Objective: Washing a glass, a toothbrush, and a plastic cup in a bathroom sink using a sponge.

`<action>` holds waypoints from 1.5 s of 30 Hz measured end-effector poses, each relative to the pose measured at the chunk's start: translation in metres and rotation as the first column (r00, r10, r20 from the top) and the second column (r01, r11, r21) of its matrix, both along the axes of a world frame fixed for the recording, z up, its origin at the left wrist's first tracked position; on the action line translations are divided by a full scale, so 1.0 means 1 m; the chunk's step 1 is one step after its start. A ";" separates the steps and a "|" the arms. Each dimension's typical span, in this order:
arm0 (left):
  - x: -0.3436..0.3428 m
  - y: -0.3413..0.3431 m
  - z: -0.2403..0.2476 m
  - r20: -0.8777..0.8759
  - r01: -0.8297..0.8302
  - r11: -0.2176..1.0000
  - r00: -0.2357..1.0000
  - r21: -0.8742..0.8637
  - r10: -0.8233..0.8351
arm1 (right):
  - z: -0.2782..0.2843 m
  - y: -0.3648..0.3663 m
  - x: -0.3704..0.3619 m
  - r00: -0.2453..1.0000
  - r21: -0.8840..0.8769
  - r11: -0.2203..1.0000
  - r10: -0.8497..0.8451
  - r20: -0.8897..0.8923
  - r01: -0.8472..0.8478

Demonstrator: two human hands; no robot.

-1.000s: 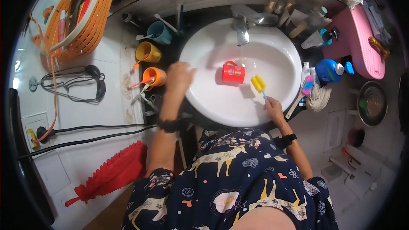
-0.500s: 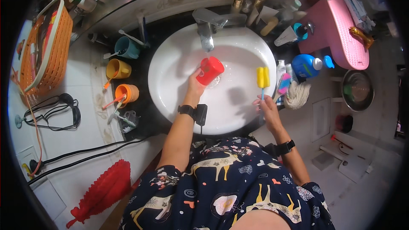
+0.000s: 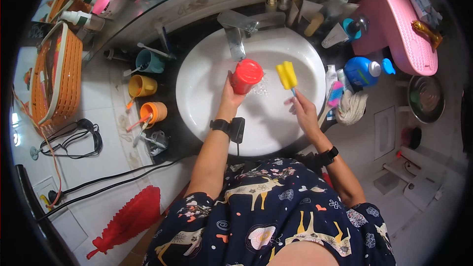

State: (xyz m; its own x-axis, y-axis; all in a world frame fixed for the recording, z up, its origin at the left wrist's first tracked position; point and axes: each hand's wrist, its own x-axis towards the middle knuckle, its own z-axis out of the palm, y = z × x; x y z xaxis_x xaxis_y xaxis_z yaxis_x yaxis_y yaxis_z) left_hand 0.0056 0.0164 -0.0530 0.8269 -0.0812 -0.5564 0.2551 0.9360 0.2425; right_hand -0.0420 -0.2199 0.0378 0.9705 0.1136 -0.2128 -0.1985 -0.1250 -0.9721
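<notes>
My left hand (image 3: 230, 97) is wrapped round a red cup (image 3: 246, 78), which it holds over the white sink basin (image 3: 199, 118). The cup sits right below the spout of the silver faucet (image 3: 236, 44). Water splashes in the basin just past the cup. To its right, my right hand (image 3: 306, 113) grips the thin blue handle of a sponge brush (image 3: 286, 75) between thumb and fingers. The brush's yellow sponge head points up and away from me, apart from the cup.
Left of the basin stand a teal cup (image 3: 150, 62), a yellow mug (image 3: 143, 86) and an orange cup (image 3: 153, 113). On the right are a blue bottle (image 3: 359, 72), a pink-and-blue brush (image 3: 336, 93) and a beige cloth (image 3: 351, 107). Small bottles line the back.
The sponge brush has moved left and away from me, closer to the red cup. The cup has turned more upright in my left hand. The whole view has shifted slightly.
</notes>
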 end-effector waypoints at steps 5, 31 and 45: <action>0.000 -0.010 -0.003 -0.119 0.042 0.987 0.993 0.154 -0.023 | 0.007 0.021 0.026 0.975 -0.186 0.970 0.180 0.132 -0.154; 0.000 -0.033 0.029 0.036 -0.070 0.988 0.997 0.137 0.066 | -0.016 0.065 0.046 0.804 -0.897 0.435 0.561 0.198 -0.082; -0.011 -0.024 0.007 -0.069 0.247 0.537 0.942 0.806 -0.329 | -0.025 0.060 0.085 0.837 -0.906 0.368 0.547 0.027 -0.211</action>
State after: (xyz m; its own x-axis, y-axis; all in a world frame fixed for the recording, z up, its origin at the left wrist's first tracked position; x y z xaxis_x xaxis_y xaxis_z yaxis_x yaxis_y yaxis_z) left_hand -0.0054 -0.0080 -0.0464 0.8856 0.1166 -0.4496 0.4161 0.2309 0.8795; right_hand 0.0430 -0.1596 0.0126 0.8957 0.4121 -0.1669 0.3510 -0.8858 -0.3034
